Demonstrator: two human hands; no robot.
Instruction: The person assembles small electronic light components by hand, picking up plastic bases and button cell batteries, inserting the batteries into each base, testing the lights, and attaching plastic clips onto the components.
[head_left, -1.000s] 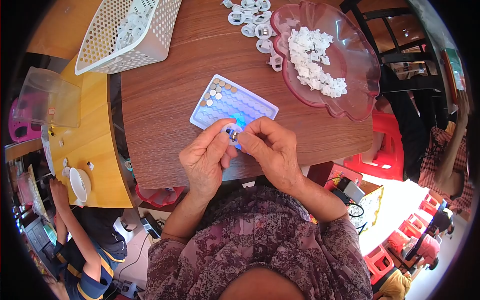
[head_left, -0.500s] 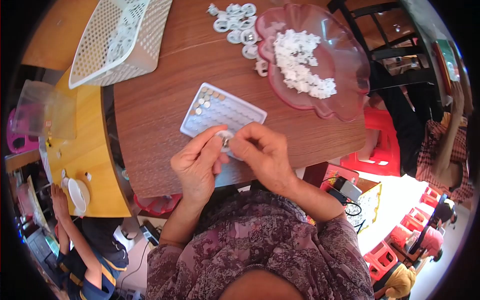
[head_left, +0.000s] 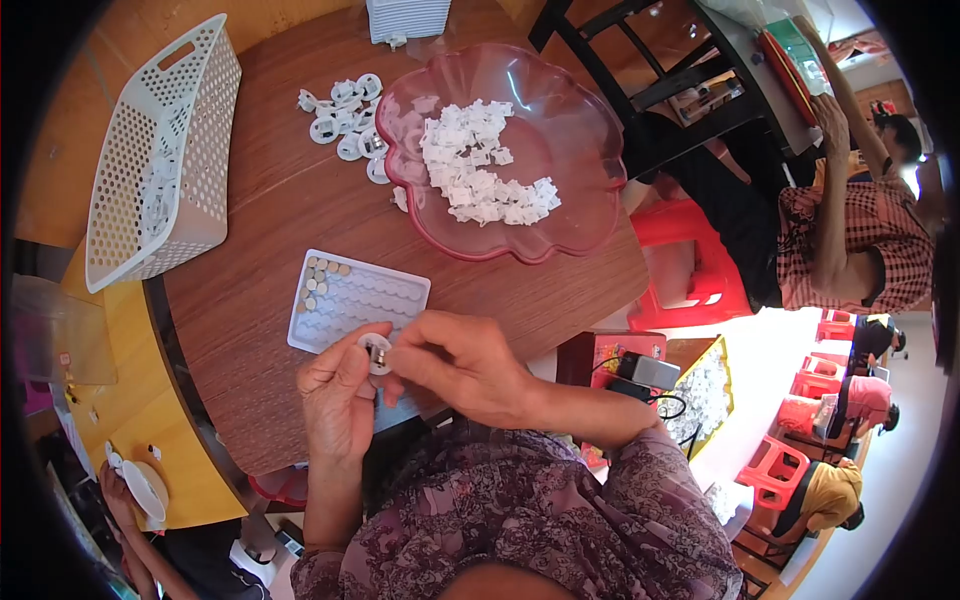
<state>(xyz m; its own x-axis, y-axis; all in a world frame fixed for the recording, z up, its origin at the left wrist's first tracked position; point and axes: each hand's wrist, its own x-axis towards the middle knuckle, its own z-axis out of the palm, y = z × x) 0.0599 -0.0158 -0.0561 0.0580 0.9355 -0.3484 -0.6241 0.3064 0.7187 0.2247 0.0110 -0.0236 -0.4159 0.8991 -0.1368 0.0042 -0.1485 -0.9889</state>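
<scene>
My left hand (head_left: 335,400) pinches a small round white plastic part (head_left: 372,343) that has metal contacts in its middle. At the same part's right edge, the thumb and fingers of my right hand (head_left: 465,370) are pressed together; whether a smaller piece is between them is hidden. Just beyond my hands lies a pale tray (head_left: 390,290) with rows of round hollows. Several silver button cells (head_left: 312,283) sit at its left end. Further off, a heap of similar round white parts (head_left: 348,112) rests on the brown table (head_left: 265,210).
A pink scalloped bowl (head_left: 590,190) holds a pile of small white pieces (head_left: 470,165). On the left stands a white perforated basket (head_left: 200,215) with white parts inside. Stacked trays (head_left: 408,18) are at the far edge. People sit to the right, near red stools (head_left: 695,260). Another person's hand (head_left: 117,495) is at lower left.
The camera view has turned, so the table, bowl and tray appear further left and lower. Both hands still hold the round part, whose face with the metal contacts now shows more clearly.
</scene>
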